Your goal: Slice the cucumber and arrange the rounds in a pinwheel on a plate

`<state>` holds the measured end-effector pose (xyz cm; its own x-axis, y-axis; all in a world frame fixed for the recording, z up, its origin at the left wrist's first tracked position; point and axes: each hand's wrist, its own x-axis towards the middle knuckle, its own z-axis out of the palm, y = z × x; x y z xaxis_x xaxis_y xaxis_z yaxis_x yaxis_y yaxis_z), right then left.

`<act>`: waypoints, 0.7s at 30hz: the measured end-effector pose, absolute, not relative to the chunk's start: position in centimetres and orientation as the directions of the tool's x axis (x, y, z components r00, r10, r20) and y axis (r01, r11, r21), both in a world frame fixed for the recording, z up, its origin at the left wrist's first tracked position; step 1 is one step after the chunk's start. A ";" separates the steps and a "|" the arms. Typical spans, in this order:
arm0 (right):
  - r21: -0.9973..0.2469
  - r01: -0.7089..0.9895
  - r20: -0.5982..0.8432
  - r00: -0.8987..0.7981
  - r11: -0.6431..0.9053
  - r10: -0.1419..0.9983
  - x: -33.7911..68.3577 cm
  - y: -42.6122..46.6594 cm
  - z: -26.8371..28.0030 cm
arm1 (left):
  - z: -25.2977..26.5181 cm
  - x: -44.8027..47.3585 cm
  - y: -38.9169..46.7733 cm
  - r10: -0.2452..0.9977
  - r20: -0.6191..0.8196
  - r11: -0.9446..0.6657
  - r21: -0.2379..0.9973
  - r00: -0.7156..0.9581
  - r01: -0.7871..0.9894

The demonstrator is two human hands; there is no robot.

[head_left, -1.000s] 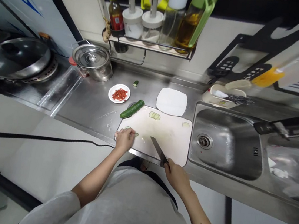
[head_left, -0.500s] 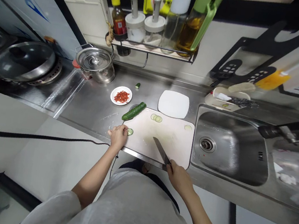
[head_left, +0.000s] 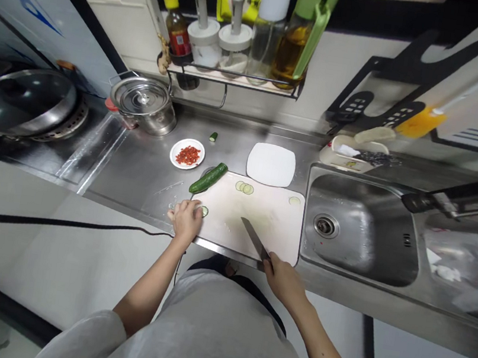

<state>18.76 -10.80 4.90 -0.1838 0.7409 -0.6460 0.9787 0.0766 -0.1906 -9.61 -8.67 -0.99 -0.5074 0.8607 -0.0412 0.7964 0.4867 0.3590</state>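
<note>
My left hand (head_left: 186, 220) is at the left edge of the white cutting board (head_left: 218, 228), palm down with bent fingers closed around a cucumber slice (head_left: 204, 211). Part of that slice shows beside the thumb; the fingertips are partly hidden. In my right hand (head_left: 284, 278) is a kitchen knife (head_left: 254, 236), its handle gripped and its blade pointing up-left, low over the board. A length of dark green cucumber (head_left: 208, 178) lies across the board's upper left corner. Several overlapping cucumber slices (head_left: 244, 187) lie near the top edge, and one pale slice (head_left: 294, 201) at the upper right.
Behind the board are a white square plate (head_left: 271, 164), a small plate of chopped red pieces (head_left: 187, 154) and a cucumber end (head_left: 213, 137). A steel pot (head_left: 145, 104) stands left. The sink (head_left: 364, 227) is right. Bottles line a rack (head_left: 236, 80) above.
The view has swung slightly right. My left hand has shifted a little, and its fingers now cover more of the cucumber slice. My right hand keeps the knife in about the same place.
</note>
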 end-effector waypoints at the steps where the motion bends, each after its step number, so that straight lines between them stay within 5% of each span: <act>1: -0.193 0.978 -0.640 -0.184 0.075 0.746 18.9 -10.8 4.8 | -0.8 -9.2 -8.6 0.864 -0.026 0.473 0.379 -0.502 0.795; 8: -0.182 0.983 -0.629 -0.133 0.022 0.766 20.0 -10.9 4.6 | 0.2 -4.7 -5.9 0.944 -0.085 0.322 0.458 -0.320 0.829; 21: -0.137 0.990 -0.647 -0.074 -0.020 0.759 21.7 -11.3 4.8 | -1.4 0.1 3.4 0.983 -0.171 0.131 0.400 -0.067 0.907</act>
<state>21.66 -11.30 4.84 -0.0745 0.7591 -0.6466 0.9903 -0.0198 -0.1373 0.06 3.42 -1.38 -0.0667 0.9831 -0.1707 0.9070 0.1310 0.4002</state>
